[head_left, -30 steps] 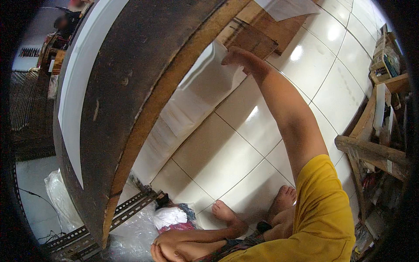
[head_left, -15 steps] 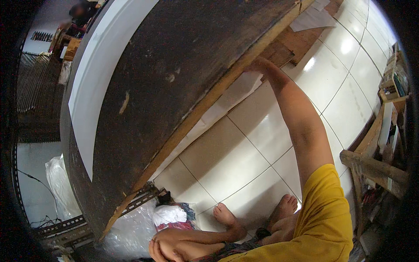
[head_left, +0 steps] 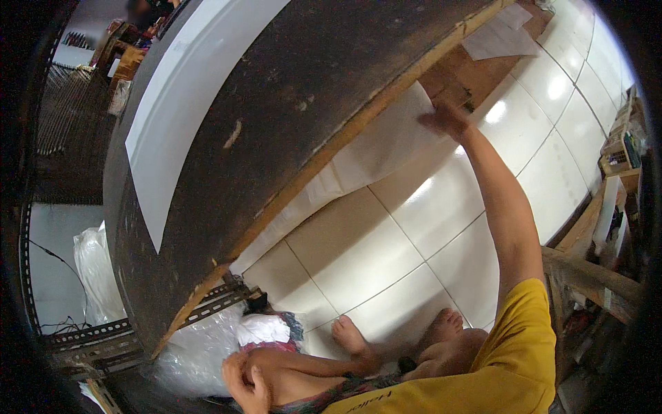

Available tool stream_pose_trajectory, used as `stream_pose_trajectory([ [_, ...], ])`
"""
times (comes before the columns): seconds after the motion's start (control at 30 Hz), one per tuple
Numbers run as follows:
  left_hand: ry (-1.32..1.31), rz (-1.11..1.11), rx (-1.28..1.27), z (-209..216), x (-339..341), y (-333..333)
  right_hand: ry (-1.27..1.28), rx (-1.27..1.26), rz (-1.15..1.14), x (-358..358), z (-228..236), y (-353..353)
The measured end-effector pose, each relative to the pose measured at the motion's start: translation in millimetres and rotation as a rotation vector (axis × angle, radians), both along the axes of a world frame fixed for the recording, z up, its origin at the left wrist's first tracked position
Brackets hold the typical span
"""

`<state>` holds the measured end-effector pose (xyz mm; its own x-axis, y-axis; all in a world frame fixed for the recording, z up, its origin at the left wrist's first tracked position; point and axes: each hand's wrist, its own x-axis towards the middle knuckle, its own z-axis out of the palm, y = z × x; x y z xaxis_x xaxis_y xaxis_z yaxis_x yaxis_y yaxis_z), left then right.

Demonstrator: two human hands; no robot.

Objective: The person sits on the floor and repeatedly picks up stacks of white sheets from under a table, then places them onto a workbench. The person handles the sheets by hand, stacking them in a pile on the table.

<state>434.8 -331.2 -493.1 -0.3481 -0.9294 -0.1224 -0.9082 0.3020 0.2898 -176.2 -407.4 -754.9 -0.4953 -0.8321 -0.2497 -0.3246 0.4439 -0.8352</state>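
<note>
My right arm stretches forward and right. Its hand (head_left: pixel 448 123), dark and slightly blurred, is closed at the end of a thin white sheet (head_left: pixel 386 148) that comes out from under a dark tabletop (head_left: pixel 276 117). The sheet sags below the tabletop's worn wooden edge, and its far side is hidden underneath. On my bent knee at the lower left, my left hand (head_left: pixel 246 385) rests with its thumb apart from the fingers, holding nothing. A long white strip (head_left: pixel 183 114) with a pointed near end lies on the tabletop.
A brown board (head_left: pixel 452 79) with another white sheet (head_left: pixel 500 38) lies below the table. Clear plastic bags (head_left: pixel 196 352) and white cloth (head_left: pixel 264 328) sit by the slotted metal frame (head_left: pixel 207 307). Wooden framing (head_left: pixel 593 276) stands right. Another person is at the far upper left.
My right hand has come out from beneath the table edge toward the right, bringing the white sheet's end with it. The view has shifted slightly. My left hand stays on the knee.
</note>
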Motion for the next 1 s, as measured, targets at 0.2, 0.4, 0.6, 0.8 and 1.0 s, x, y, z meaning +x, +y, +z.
stream_pose_trajectory([
  [0.2, 0.129, -0.688, 0.046, -26.3, -126.6, -78.7, -0.322, -0.004, -0.324, 68.0, -8.9, 133.1],
  [0.4, 0.252, -1.259, 0.008, -175.4, -320.0, -76.6, -0.566, -0.149, -0.678, 154.9, -46.3, 251.0],
  [0.6, -0.016, -1.482, -0.049, -298.9, -368.6, -4.5, -0.584, -0.075, -0.825, 222.9, -52.4, 335.6],
  [0.8, -0.222, -1.58, -0.345, -309.9, -361.7, 23.8, -0.657, 0.006, -0.946, 264.4, -51.4, 388.6],
  [1.0, -0.272, -1.342, -0.453, -300.6, -367.7, 10.9, -0.687, 0.018, -0.893, 265.5, -52.6, 403.4],
])
